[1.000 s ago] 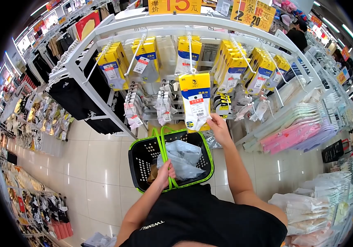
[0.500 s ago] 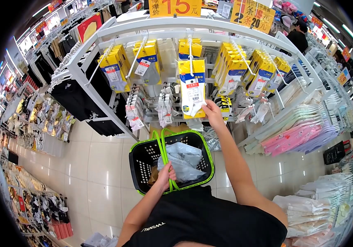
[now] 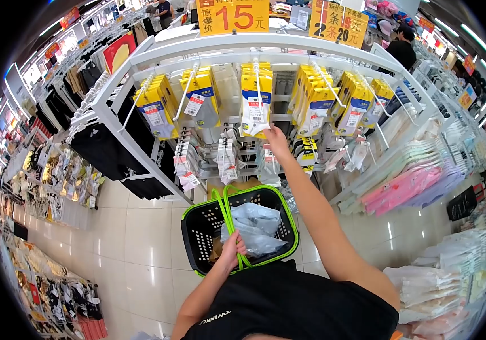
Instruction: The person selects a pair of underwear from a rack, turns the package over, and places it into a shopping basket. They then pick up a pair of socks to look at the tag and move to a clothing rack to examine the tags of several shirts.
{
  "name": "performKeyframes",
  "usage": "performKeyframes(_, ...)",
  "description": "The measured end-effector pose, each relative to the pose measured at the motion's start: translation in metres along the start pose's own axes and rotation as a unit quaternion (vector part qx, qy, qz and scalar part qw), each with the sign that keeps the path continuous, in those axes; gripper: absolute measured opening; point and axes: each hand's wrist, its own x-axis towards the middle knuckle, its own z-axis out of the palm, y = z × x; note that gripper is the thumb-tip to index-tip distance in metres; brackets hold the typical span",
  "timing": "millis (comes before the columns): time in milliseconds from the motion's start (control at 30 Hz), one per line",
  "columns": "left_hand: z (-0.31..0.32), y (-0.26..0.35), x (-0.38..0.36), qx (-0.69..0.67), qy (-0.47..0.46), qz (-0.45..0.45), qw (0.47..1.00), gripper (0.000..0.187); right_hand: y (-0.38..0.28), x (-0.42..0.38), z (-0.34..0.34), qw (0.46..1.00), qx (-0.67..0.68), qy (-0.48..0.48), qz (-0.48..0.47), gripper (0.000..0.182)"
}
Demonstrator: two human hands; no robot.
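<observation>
My left hand (image 3: 233,249) is closed around the bright green handles (image 3: 229,218) of a black shopping basket (image 3: 194,249) hanging in front of my body. Inside the basket lies a pale blue item in clear plastic (image 3: 260,226), with something brown (image 3: 216,249) partly under it. With my arm stretched forward, my right hand (image 3: 277,141) pinches the lower right corner of a yellow-and-blue pack of white socks (image 3: 254,106). This pack bears a white price tag and hangs at the front of a middle hook, similar packs behind it.
More yellow sock packs (image 3: 206,102) hang on both sides, smaller tagged packs (image 3: 229,156) below. The white rack frame (image 3: 141,150) surrounds them. Black trousers (image 3: 98,139) hang left, pink garments (image 3: 404,187) right. Price signs (image 3: 233,17) stand on top. A person (image 3: 403,48) is at the back right.
The sock pack and my right hand have moved away from me, back along the hook towards the packs behind. The basket stays in my left hand. The view has shifted slightly.
</observation>
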Motion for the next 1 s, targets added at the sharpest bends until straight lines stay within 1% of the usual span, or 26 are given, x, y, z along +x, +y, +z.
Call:
performKeyframes(67,-0.004,0.002,0.001,0.0,-0.007,-0.003,1.0,0.035,0.003,-0.029,0.002,0.993,-0.059,0.097,-0.018,0.044)
performKeyframes(100,-0.006,0.003,0.001,-0.003,-0.014,-0.004,1.0,0.034,0.033,-0.032,-0.004,0.977,-0.126,0.134,-0.107,0.047)
performKeyframes(133,-0.007,0.003,0.001,0.002,-0.017,-0.008,1.0,0.034,0.044,-0.054,-0.003,0.961,-0.193,0.133,-0.148,0.045)
performKeyframes(167,-0.009,0.004,0.001,0.006,-0.019,-0.008,1.0,0.035,0.057,-0.084,-0.001,0.938,-0.26,0.131,-0.188,0.044)
performKeyframes(200,-0.01,0.006,0.002,0.01,-0.022,-0.008,1.0,0.035,0.046,-0.135,0.015,0.906,-0.306,0.159,-0.247,0.039)
performKeyframes(233,-0.011,0.006,0.003,0.015,-0.026,-0.014,0.999,0.035,0.041,-0.17,0.025,0.929,-0.296,0.099,-0.2,0.038)
performKeyframes(267,-0.013,0.006,0.004,0.015,-0.028,-0.026,0.999,0.034,0.078,-0.191,0.031,0.97,-0.233,0.038,-0.054,0.04)
performKeyframes(333,-0.016,0.003,0.003,0.025,-0.036,-0.05,0.998,0.033,0.083,-0.255,0.047,0.947,-0.287,0.029,-0.141,0.044)
performKeyframes(400,-0.015,-0.005,0.001,0.082,-0.053,-0.054,0.994,0.032,0.099,-0.297,0.062,0.95,-0.306,0.014,-0.065,0.045)
performKeyframes(433,-0.01,-0.009,-0.004,0.098,-0.041,-0.067,0.992,0.032,0.107,-0.304,0.065,0.949,-0.31,0.03,-0.057,0.045)
performKeyframes(467,-0.012,-0.013,-0.003,0.106,-0.049,-0.082,0.99,0.032,0.114,-0.31,0.066,0.971,-0.213,0.008,0.112,0.044)
performKeyframes(500,-0.015,-0.021,-0.001,0.122,-0.066,-0.099,0.985,0.033,0.119,-0.315,0.062,0.956,-0.103,-0.012,0.274,0.043)
performKeyframes(533,-0.015,-0.027,-0.001,0.139,-0.083,-0.114,0.98,0.033,0.12,-0.319,0.055,0.955,-0.103,0.005,0.279,0.043)
performKeyframes(567,-0.013,-0.032,0.0,0.145,-0.091,-0.127,0.977,0.033,0.121,-0.321,0.047,0.939,0.035,-0.035,0.34,0.041)
performKeyframes(600,-0.009,-0.035,-0.002,0.156,-0.094,-0.142,0.973,0.034,0.12,-0.324,0.04,0.902,0.175,-0.074,0.387,0.039)
performKeyframes(767,0.001,-0.064,0.004,0.188,-0.125,-0.216,0.95,0.035,0.112,-0.358,0.014,0.901,0.213,0.008,0.378,0.03)
performKeyframes(833,0.012,-0.079,0.003,0.22,-0.118,-0.219,0.943,0.035,0.11,-0.372,-0.002,0.901,0.219,0.036,0.373,0.029)
performKeyframes(933,0.038,-0.099,0.004,0.262,-0.142,-0.233,0.926,0.034,0.108,-0.388,-0.028,0.903,0.239,0.089,0.345,0.028)
performKeyframes(1000,0.057,-0.114,0.005,0.293,-0.153,-0.244,0.912,0.033,0.109,-0.396,-0.046,0.903,0.252,0.169,0.304,0.027)
